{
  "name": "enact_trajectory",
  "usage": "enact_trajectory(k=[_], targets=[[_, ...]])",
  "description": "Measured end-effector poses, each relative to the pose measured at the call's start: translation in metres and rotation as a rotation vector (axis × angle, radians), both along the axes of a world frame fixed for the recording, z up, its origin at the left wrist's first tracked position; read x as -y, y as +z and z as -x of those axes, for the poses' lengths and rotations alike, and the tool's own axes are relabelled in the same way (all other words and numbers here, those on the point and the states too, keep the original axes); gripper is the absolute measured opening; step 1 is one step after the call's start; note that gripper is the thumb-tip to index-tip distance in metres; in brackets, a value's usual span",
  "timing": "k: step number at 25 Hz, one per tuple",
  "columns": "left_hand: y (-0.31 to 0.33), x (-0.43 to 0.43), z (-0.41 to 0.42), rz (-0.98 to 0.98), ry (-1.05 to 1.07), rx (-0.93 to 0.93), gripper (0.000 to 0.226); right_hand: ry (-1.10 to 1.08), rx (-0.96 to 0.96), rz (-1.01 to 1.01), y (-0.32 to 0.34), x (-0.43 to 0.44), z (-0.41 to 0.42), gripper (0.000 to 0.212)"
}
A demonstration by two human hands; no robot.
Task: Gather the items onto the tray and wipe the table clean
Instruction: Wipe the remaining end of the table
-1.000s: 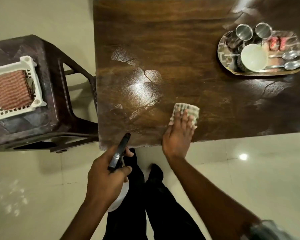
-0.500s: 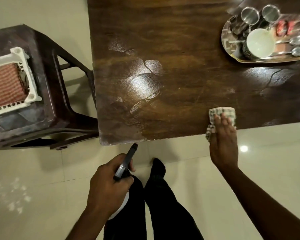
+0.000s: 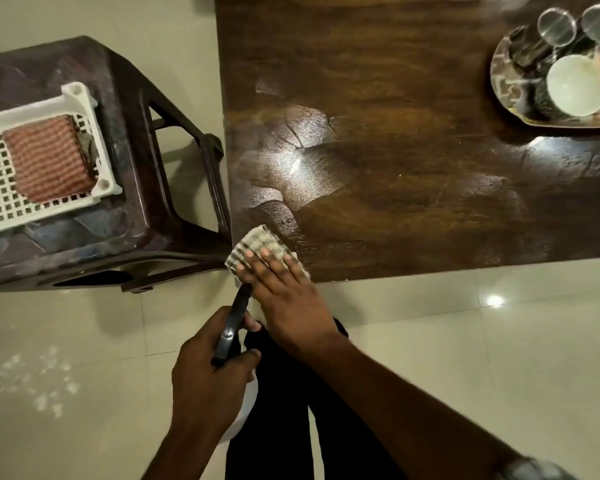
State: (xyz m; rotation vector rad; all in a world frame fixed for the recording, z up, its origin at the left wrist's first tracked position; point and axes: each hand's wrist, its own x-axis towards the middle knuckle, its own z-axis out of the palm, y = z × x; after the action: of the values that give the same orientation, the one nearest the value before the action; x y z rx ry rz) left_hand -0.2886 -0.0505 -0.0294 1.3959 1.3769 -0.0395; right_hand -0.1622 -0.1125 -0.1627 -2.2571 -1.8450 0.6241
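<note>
A checked cloth (image 3: 262, 249) is being pressed flat on the near left corner of the brown table (image 3: 413, 150) by the right hand (image 3: 284, 299). The fingers (image 3: 269, 261) are being held out straight on top of the cloth, with the palm down. Part of the cloth is hanging over the table edge. A spray bottle (image 3: 231, 332) with a black top is being gripped by the left hand (image 3: 208, 379), just near of the table and close beside the right hand. Wet, shiny patches (image 3: 291, 168) are showing on the wood, just far of the cloth. The silver tray (image 3: 499, 74) is sitting at the far right of the table. On the tray, two steel cups (image 3: 556, 26), a white bowl (image 3: 575, 86) and something red at the picture's edge are being carried. A dark stool (image 3: 136, 150) is standing left of the table. On the stool, a white basket (image 3: 0, 188) with a red checked cloth (image 3: 47, 157) inside is being kept.
</note>
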Motion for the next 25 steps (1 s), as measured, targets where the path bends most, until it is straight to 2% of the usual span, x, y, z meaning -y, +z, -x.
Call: enact_trajectory(k=[2, 3, 7, 9, 11, 15, 17, 19, 22, 25], targets=[[-0.006, -0.005, 0.007, 0.011, 0.023, 0.013, 0.055, 0.111, 0.014, 0.007, -0.001, -0.013, -0.035, 0.070], [-0.008, -0.006, 0.009, 0.016, 0.038, 0.023, 0.051, 0.091, 0.027, 0.005, 0.001, -0.022, -0.054, 0.070], [-0.015, -0.010, 0.015, 0.055, 0.120, 0.055, 0.029, -0.250, 0.045, 0.011, 0.007, -0.098, -0.116, 0.063], [-0.019, -0.014, 0.018, 0.080, 0.133, 0.046, 0.025, -0.299, -0.010, 0.027, 0.012, -0.123, -0.119, 0.058], [-0.022, -0.015, 0.022, 0.080, 0.089, 0.011, 0.028, -0.134, -0.051, 0.040, 0.011, -0.115, -0.102, 0.057], [-0.023, -0.024, 0.023, 0.105, 0.028, -0.024, 0.047, 0.586, 0.033, 0.004, -0.001, -0.041, -0.053, 0.060], [-0.023, -0.029, 0.022, 0.122, 0.027, -0.035, 0.050, 0.693, 0.023, 0.014, -0.003, -0.036, -0.063, 0.059], [-0.019, -0.033, 0.019, 0.123, 0.024, -0.038, 0.053, 0.642, 0.027, 0.028, 0.002, -0.061, -0.085, 0.062], [-0.013, -0.040, 0.009, 0.070, 0.002, -0.027, 0.052, 0.357, 0.045, 0.085, 0.008, -0.140, -0.130, 0.065], [-0.008, -0.048, -0.001, 0.014, 0.070, 0.020, 0.053, 0.097, 0.059, 0.119, 0.012, -0.223, -0.174, 0.063]])
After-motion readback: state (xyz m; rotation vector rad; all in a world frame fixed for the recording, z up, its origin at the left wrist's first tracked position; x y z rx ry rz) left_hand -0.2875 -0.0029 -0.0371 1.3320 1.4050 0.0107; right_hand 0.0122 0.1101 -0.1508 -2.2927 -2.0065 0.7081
